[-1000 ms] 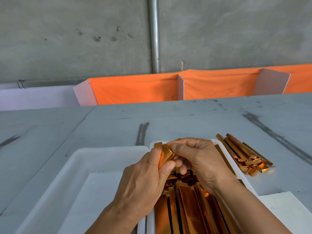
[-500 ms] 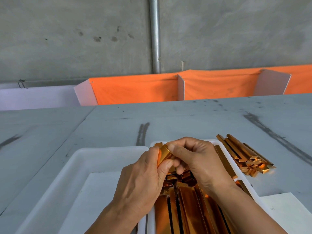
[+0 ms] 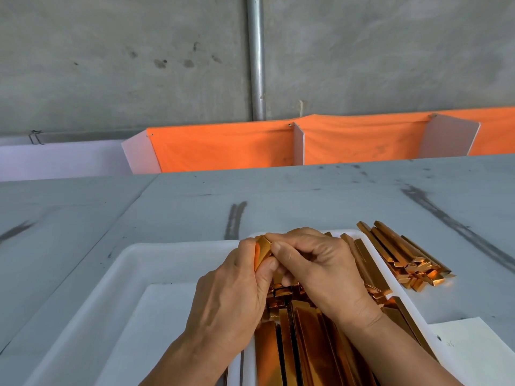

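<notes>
On your left, a white tray (image 3: 167,263) holds a white sheet (image 3: 156,330). Your left hand (image 3: 231,299) pinches a gold foil strip (image 3: 263,246) between thumb and fingers. Your right hand (image 3: 320,271) grips the same strip from the other side, fingers curled. The strip sits raised over the far end of the second tray (image 3: 358,232), which is packed with long gold strips (image 3: 306,344). Further right, a pile of folded gold pieces (image 3: 404,257) lies on the tabletop (image 3: 306,196).

Workshop: scuffed worktable (image 3: 306,196), concrete wall (image 3: 111,65), gold strips (image 3: 312,352)
</notes>
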